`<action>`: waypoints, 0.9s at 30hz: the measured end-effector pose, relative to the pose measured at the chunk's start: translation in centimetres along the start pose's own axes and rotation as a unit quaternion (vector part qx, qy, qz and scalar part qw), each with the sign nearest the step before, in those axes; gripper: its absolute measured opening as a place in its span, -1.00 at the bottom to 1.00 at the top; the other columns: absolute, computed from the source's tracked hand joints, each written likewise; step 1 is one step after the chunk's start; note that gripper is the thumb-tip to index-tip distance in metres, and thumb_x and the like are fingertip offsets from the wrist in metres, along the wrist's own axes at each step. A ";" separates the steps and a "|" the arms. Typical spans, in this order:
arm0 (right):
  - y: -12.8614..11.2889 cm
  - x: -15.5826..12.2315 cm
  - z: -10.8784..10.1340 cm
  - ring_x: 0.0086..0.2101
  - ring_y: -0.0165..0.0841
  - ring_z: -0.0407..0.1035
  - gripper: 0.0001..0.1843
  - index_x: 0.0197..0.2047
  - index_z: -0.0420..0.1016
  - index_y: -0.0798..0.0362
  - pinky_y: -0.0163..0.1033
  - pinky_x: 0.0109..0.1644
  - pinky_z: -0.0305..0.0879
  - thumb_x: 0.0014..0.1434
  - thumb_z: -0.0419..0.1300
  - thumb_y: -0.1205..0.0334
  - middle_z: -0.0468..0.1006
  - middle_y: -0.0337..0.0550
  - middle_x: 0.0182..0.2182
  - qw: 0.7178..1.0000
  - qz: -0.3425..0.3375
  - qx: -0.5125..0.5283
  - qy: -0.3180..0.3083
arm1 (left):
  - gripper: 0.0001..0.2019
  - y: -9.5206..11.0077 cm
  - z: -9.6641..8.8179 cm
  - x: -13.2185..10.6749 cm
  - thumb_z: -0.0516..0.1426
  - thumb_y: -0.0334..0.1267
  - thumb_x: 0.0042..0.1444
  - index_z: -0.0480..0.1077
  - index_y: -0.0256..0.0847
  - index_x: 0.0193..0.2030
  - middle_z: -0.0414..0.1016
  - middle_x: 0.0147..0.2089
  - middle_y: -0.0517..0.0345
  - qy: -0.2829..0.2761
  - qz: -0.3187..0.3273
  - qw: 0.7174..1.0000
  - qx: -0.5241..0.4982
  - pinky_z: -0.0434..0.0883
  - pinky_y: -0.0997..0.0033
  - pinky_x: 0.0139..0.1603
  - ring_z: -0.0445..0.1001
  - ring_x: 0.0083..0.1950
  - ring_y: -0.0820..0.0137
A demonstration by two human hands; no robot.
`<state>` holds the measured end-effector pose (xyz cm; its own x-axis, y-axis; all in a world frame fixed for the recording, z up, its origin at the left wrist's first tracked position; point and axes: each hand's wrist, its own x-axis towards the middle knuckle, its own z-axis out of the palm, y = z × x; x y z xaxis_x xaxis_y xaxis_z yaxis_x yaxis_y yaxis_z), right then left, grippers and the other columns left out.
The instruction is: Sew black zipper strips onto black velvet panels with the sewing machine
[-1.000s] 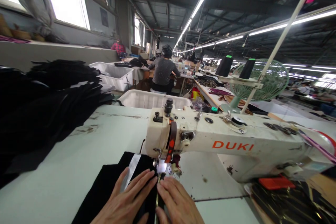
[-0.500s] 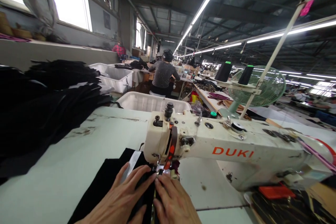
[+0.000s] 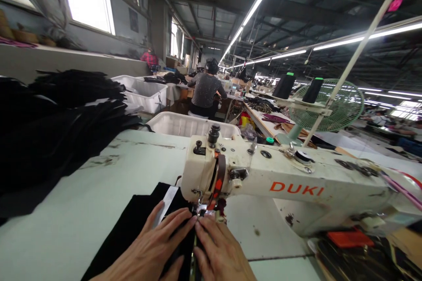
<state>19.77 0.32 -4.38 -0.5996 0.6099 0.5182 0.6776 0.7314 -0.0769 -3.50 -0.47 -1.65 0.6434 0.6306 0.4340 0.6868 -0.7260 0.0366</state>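
My left hand lies on a piece of black fabric, its fingers stretched toward the needle area of the sewing machine. A white strip lies on the fabric and runs under my left fingers. To the right, my right hand rests with extended fingers, their tips close to the left fingertips and just in front of the presser foot. Between the hands runs a dark strip with a gold-coloured line, like a zipper, partly hidden by my fingers.
A tall heap of black fabric pieces covers the table's left side. Behind the machine stands a white bin. Thread cones and a green fan stand at right. A red item tops dark pieces. A seated person faces away.
The view has shifted slightly, with the machine appearing a little further right. Both hands keep nearly the same place on the fabric by the presser foot.
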 end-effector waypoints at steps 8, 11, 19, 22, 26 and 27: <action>-0.7 0.7 -0.8 0.13 -0.12 0.36 -0.57 0.21 0.42 0.13 -0.02 0.19 0.39 0.29 0.08 0.32 0.47 -0.05 0.15 0.999 0.030 0.039 -0.007 | -0.37 -0.3 -0.1 0.3 0.09 -0.37 0.24 0.06 -0.05 0.43 0.25 0.38 0.13 -0.030 0.002 1.000 0.009 -0.04 -0.08 0.42 0.23 0.37 0.24; -1.4 1.2 -2.6 0.14 -0.13 0.35 -0.54 0.19 0.42 0.17 0.04 0.22 0.34 0.23 0.04 0.44 0.48 0.01 0.13 0.996 0.052 0.064 -0.034 | -0.43 0.2 -0.7 0.0 0.05 -0.31 0.32 0.04 -0.07 0.44 0.24 0.39 0.09 -0.055 -0.007 0.998 0.009 0.01 -0.13 0.40 0.20 0.39 0.22; -6.8 -5.7 -2.8 0.18 -0.22 0.28 -0.40 0.23 0.27 0.21 -0.09 0.20 0.34 0.09 -0.03 0.50 0.44 0.08 0.13 0.995 0.010 0.048 0.092 | -0.31 6.0 -2.2 -6.0 0.05 -0.11 0.32 -0.11 -0.28 0.48 0.17 0.39 -0.09 0.000 0.088 0.995 0.054 0.06 0.10 0.39 0.24 0.36 0.18; -8.4 -7.0 -0.6 0.14 -0.22 0.30 -0.49 0.20 0.30 0.22 -0.10 0.21 0.30 0.18 -0.04 0.53 0.51 0.05 0.06 0.983 -0.016 -0.033 0.178 | -0.36 6.4 -2.4 -6.8 0.05 -0.33 0.30 -0.06 -0.06 0.47 0.26 0.35 0.12 0.000 0.046 0.999 -0.019 0.14 0.19 0.36 0.32 0.31 0.27; -9.4 -5.5 -1.8 -0.04 -0.17 0.40 -0.59 0.18 0.37 0.21 -0.09 0.05 0.40 0.29 0.07 0.32 0.55 0.04 -0.03 0.988 -0.007 0.003 0.155 | -0.62 5.7 -4.9 -5.4 -0.05 -0.17 0.39 0.33 0.08 0.29 0.46 0.21 0.31 0.006 -0.170 0.958 -0.231 0.32 0.25 0.24 0.44 0.21 0.28; -9.4 -5.0 -2.6 -0.08 -0.17 0.41 -0.62 0.16 0.40 0.17 -0.09 0.00 0.42 0.30 0.09 0.28 0.55 0.03 -0.06 0.990 0.007 0.039 0.134 | -0.62 5.6 -5.9 -4.8 -0.08 -0.09 0.40 0.39 0.05 0.24 0.49 0.18 0.31 -0.001 -0.230 0.930 -0.288 0.32 0.22 0.24 0.44 0.21 0.25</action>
<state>17.46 -10.41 -4.00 -0.4487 0.5259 0.7226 0.6447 0.7504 -0.1458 -4.75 -9.20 1.73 0.3263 0.9111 0.2520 0.5954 -0.4051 0.6938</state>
